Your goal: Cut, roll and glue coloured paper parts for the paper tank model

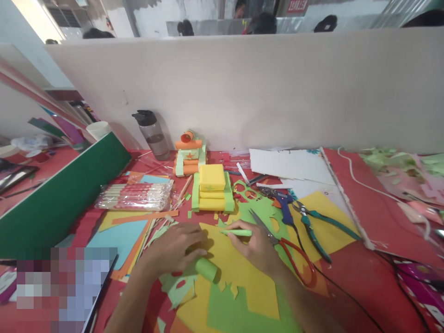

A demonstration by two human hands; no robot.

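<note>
Nearest, just this side of the L hand (182,245), a green roll (207,269) is seen lying on the yellow sheet (239,273); whether it's gripped can't be told, as its far end is hidden. L fingers are loosely bent, apparently rested on the sheet. By the R hand (251,240) a pen (243,232) is pinched btwn thumb & fingers, tip pointed toward the L hand, at or v. near the sheet.

Step in hand is judged to be marking an outline on the sheet; for the next move, paper should be kept flat under L & pen guided w/ light pressure. To the R hand's right, scissors (299,263) are left untouched, prob. needed only once marking's done. Beyond both hands, a yellow model (212,178) is stood on the counter (347,282), w/ an orange model (190,157) behind.
</note>
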